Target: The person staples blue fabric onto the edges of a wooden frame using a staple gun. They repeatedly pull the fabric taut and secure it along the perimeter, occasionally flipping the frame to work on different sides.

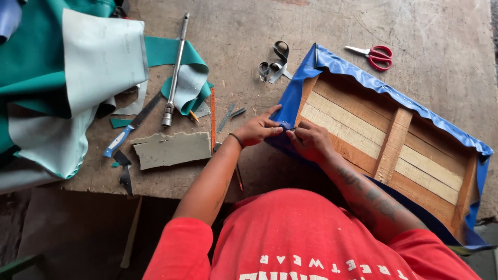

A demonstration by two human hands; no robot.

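Observation:
A wooden slatted frame (394, 140) lies face down on the workbench, wrapped in shiny blue vinyl (363, 78) folded over its edges. My left hand (258, 129) pinches the blue vinyl at the frame's near left corner, fingers pressed on the fold. My right hand (310, 140) is right beside it at the same corner, fingers closed on the vinyl and what looks like a small thin tool or tack; I cannot tell which. Both hands touch at the fold.
Red-handled scissors (377, 55) lie beyond the frame. A long metal socket wrench (175, 72), teal vinyl sheets (57, 78), a blue utility knife (124, 134), a grey foam scrap (173, 149), an orange pencil (212, 116) and a strap loop (275, 65) lie to the left.

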